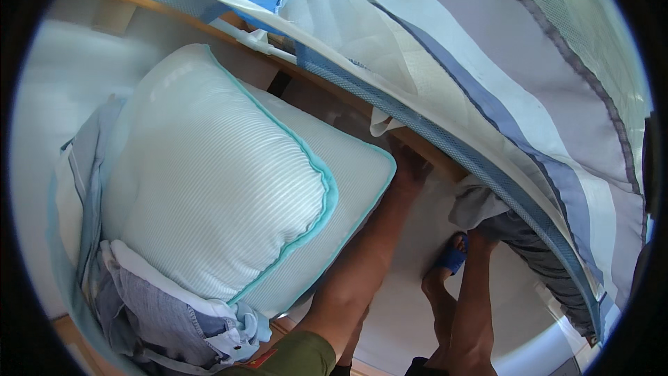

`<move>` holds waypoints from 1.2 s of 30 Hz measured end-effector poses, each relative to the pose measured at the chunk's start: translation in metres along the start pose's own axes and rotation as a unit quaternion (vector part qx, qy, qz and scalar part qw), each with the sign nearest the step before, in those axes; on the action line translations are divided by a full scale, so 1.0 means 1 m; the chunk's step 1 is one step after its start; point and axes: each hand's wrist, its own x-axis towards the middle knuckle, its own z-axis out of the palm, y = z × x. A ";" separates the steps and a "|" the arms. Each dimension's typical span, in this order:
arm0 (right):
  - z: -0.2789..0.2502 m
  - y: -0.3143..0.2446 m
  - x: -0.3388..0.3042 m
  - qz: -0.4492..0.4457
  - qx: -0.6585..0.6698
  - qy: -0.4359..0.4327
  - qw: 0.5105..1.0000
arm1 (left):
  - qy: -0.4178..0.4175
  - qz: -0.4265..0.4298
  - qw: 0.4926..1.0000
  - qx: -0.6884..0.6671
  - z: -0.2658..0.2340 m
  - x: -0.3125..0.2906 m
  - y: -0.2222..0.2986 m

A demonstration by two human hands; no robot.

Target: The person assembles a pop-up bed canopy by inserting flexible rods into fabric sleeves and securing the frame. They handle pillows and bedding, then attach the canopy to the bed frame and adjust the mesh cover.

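My left forearm, in a green sleeve, reaches up past two stacked pillows. My left hand (410,166) is in shadow beside the wooden bed rail (435,153), close to the lower pillow's corner; its fingers are hidden. The upper pillow (216,174) is white, striped and edged in turquoise, and lies on a similar lower pillow (341,150). What looks like my right forearm rises from the bottom edge, and my right hand (485,235) goes in at a dark grey cloth (529,244) hanging beneath the bed's edge. Its fingers are covered.
Crumpled blue-grey clothing (160,306) lies against the pillows at the lower left. A blue mesh band (417,122) runs diagonally along the bed, with striped bedding (501,90) and white netting (369,35) above. A foot in a blue slipper (451,257) rests on the pale floor (396,313).
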 end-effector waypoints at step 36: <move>0.130 -0.270 -0.385 0.081 -0.656 -0.015 0.750 | 0.184 0.582 0.643 0.462 0.429 -0.383 0.256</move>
